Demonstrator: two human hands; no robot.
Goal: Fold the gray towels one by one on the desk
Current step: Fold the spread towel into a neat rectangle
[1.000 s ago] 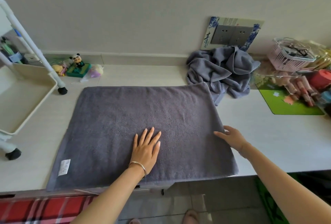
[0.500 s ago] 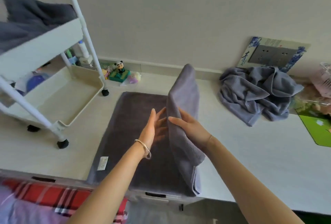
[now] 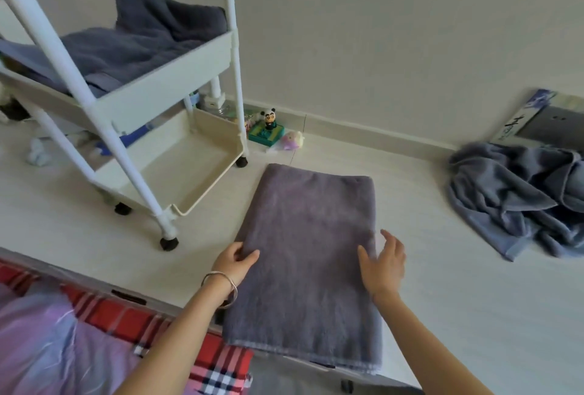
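So your pale white table fills most of the view, and the tall white plastic rolling cart stands on its left side, just beside the towel. That folded gray terry towel lies flat as a long rectangle mid-table, with its near end hanging a bit over the front edge. Well off to the right there's a crumpled heap of blue-gray towels by the wall. More dark gray towels are bunched in the cart's upper tray.

Your left hand grips the folded towel's left edge, thumb on top and fingers curled at the side. Your right hand is spread wide over the right edge. It's blurred, so I can't tell if it touches.

A little panda figurine sits by the wall behind the cart, and there's a thin silver bangle on your left wrist.
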